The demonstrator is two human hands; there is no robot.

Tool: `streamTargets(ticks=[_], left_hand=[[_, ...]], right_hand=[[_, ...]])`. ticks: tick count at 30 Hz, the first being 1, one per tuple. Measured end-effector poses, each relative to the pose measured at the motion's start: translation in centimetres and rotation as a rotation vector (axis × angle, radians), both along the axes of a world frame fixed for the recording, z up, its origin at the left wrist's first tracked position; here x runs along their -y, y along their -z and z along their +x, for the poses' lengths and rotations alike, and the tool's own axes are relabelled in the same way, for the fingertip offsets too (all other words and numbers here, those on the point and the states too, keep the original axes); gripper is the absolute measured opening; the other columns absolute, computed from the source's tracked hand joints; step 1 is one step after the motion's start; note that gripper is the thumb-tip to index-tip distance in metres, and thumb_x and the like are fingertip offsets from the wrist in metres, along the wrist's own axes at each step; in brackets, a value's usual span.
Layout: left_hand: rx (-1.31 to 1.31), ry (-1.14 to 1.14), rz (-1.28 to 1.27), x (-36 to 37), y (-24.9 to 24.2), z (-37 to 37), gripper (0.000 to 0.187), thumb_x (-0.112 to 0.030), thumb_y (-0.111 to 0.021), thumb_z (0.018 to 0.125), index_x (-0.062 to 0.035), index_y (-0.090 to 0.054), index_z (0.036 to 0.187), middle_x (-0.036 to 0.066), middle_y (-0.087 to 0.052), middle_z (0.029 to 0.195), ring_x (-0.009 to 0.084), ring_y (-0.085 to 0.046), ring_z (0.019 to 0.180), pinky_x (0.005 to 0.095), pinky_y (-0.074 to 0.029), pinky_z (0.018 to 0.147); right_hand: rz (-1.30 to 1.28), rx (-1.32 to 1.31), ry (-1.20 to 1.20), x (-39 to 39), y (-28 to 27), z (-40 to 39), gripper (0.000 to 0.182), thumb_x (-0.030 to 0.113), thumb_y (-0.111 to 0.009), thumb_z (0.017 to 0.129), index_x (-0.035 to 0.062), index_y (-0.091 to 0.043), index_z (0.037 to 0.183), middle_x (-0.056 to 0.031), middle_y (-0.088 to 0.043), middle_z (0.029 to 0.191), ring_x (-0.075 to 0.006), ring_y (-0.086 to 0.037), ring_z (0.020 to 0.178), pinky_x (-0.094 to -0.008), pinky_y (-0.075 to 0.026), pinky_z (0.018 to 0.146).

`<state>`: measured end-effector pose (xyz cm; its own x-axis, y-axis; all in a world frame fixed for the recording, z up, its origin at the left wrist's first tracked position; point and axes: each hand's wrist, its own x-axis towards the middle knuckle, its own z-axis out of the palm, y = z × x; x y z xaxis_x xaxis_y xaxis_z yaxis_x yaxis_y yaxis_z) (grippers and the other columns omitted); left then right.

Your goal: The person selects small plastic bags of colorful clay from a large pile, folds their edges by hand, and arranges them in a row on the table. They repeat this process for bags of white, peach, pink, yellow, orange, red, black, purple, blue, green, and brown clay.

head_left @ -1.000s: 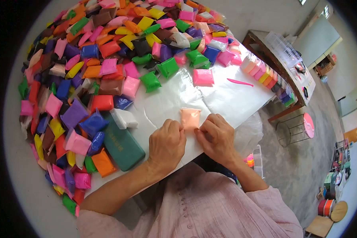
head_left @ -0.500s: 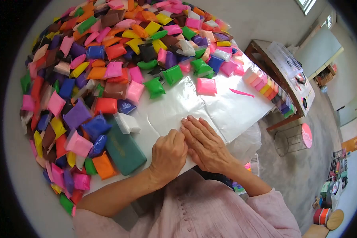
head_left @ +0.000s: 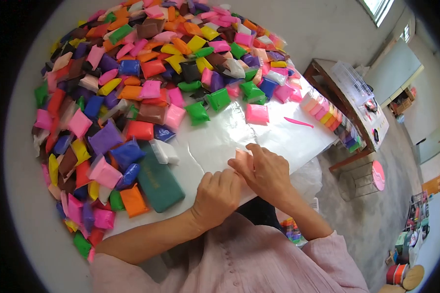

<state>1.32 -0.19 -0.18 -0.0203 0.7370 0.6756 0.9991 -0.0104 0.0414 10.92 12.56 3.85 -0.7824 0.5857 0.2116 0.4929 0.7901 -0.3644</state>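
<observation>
Since the frame half a second ago, the right hand [head_left: 267, 172] has come up from lying flat with its fingers straight, so some of the peach packet [head_left: 244, 157] shows again, and the view has shifted a little. That packet sits between the hands, just below and right of the frame's centre, over the near part of the white sheet [head_left: 208, 139]. It looks light and soft, like a small pillow of dough in thin film; I'd expect it to dent easily under a thumb, and the film to feel a bit slick and liable to tear at a seam. Its edges or corners seem the best places to take hold, rather than the plump middle. The right fingers are bent and partly spread, with the thumb brought across the peach surface, apparently pinching it against them. The left hand [head_left: 219, 196] is curled into a fist close against the right, but its fingertips are hidden, so I can't say whether they grasp the packet's lower edge. Left of the fist, the green case [head_left: 162, 188] lies untouched
</observation>
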Motion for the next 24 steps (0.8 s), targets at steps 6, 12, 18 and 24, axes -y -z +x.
streamTargets(ticks=[6,12,18,24], left_hand=[[-0.156,0.091,0.085,1.3,-1.2,1.0,0.008,-0.004,-0.064,0.073,-0.0020,-0.059,0.079,0.006,-0.048,0.070,0.0178,-0.049,0.059,0.0311,-0.038,0.053],[-0.041,0.388,-0.109,1.3,0.9,1.6,0.014,-0.012,-0.061,0.072,-0.0016,-0.061,0.082,0.008,-0.054,0.076,0.0179,-0.058,0.061,0.0288,-0.047,0.058],[0.007,0.455,-0.110,1.3,0.9,1.3,0.011,-0.012,-0.060,0.072,-0.0034,-0.058,0.078,0.006,-0.050,0.074,0.0182,-0.056,0.063,0.0293,-0.047,0.058],[0.042,0.464,-0.150,1.1,1.0,1.4,0.007,-0.012,-0.059,0.072,-0.0063,-0.055,0.074,0.006,-0.049,0.074,0.0180,-0.056,0.064,0.0289,-0.047,0.059]], right_hand=[[-0.117,-0.050,-0.176,-1.1,-2.1,-1.9,0.056,0.037,-0.072,0.079,-0.0006,-0.058,0.118,-0.0199,-0.068,0.091,-0.0347,-0.068,0.079,-0.0438,-0.053,0.070],[-0.309,-0.318,-0.653,-1.6,-1.6,-7.7,0.063,0.013,-0.079,0.072,0.0002,-0.053,0.128,-0.0163,-0.066,0.107,-0.0301,-0.065,0.099,-0.0387,-0.051,0.086],[-0.481,-0.248,-0.732,-0.4,0.1,-10.9,0.051,0.006,-0.077,0.071,-0.0012,-0.060,0.119,-0.0178,-0.066,0.104,-0.0315,-0.063,0.098,-0.0375,-0.052,0.083],[-0.503,-0.212,-0.747,-0.8,0.8,-11.7,0.057,0.007,-0.081,0.072,0.0007,-0.060,0.124,-0.0128,-0.063,0.114,-0.0235,-0.066,0.093,-0.0323,-0.056,0.075]])
